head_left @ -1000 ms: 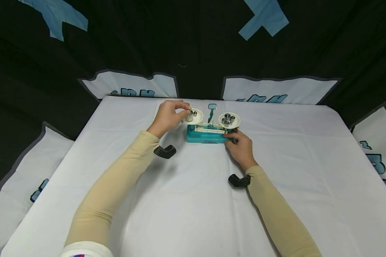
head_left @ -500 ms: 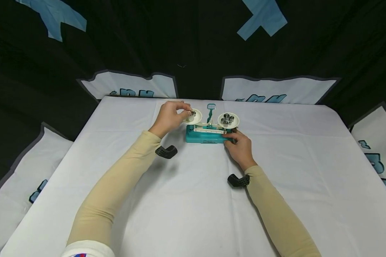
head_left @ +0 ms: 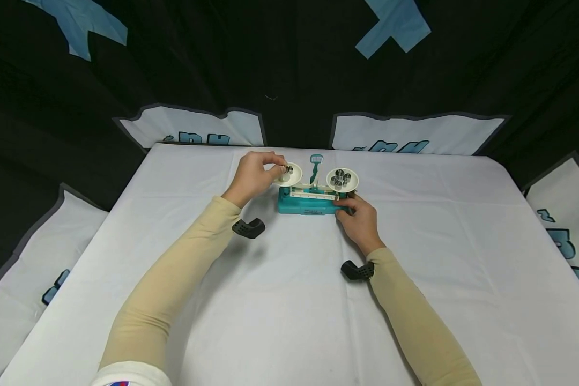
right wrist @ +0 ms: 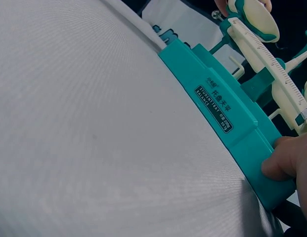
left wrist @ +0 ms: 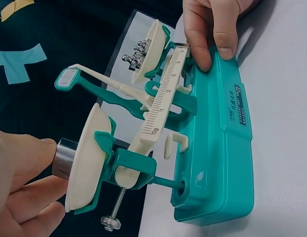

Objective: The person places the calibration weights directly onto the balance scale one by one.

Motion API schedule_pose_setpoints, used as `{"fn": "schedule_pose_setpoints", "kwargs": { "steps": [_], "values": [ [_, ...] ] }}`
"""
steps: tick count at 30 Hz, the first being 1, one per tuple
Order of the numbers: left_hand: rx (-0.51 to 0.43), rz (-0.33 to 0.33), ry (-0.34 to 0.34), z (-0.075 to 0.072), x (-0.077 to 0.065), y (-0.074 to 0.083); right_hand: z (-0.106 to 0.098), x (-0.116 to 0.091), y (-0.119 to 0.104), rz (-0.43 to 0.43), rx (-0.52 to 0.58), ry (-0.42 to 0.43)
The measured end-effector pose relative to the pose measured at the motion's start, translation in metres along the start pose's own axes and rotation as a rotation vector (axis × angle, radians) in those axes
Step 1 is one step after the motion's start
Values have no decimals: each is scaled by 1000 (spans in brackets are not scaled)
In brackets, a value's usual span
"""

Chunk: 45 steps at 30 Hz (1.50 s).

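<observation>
A teal tray balance (head_left: 309, 206) with two cream pans stands near the table's far edge. At its left pan (left wrist: 89, 158), my left hand (head_left: 254, 174) pinches a shiny metal cylinder weight (left wrist: 65, 159) between thumb and fingers. The weight is against the pan's inner surface; a small part of it is hidden by the fingers. My right hand (head_left: 362, 222) grips the right end of the base, its thumb (right wrist: 274, 167) on the front face. Several small metal weights (left wrist: 138, 54) sit together in the right pan (head_left: 354, 185).
White cloth (head_left: 280, 300) covers the table. Between the pans rises a teal upright with a small scale plate (head_left: 316, 159). An adjusting screw (left wrist: 110, 223) sticks out below the left pan. Black curtain (head_left: 294, 64) hangs behind the table.
My left fingers have shifted very slightly to the right over the left pan with the weight. My right hand keeps its place on the base.
</observation>
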<state>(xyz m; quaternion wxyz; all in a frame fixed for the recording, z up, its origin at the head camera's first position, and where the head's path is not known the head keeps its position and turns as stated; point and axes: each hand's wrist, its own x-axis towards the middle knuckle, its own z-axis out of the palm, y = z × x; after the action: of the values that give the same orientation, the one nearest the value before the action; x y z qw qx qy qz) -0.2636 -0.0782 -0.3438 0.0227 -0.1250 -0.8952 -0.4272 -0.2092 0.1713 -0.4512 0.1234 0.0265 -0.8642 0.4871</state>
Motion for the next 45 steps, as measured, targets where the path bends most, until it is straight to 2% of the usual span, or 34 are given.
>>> {"fn": "schedule_pose_setpoints", "kwargs": {
  "steps": [13,26,31,36,40,45],
  "values": [
    [-7,-9,5,0,-5,0,0,-1,-1,-5,2,6],
    [-21,-13,15,-4,-11,-2,0,0,0,27,5,-15],
    [-5,8,48,-6,-19,-8,-1,-1,-1,33,8,-24],
    [-24,8,113,-14,-29,-14,0,-1,-3,23,10,-27],
    [-36,-26,138,-21,-33,-15,-1,-1,-2,26,-2,-25],
    [-9,-114,125,-31,-36,-14,-1,-2,-4,47,-8,-31]
  ]
}}
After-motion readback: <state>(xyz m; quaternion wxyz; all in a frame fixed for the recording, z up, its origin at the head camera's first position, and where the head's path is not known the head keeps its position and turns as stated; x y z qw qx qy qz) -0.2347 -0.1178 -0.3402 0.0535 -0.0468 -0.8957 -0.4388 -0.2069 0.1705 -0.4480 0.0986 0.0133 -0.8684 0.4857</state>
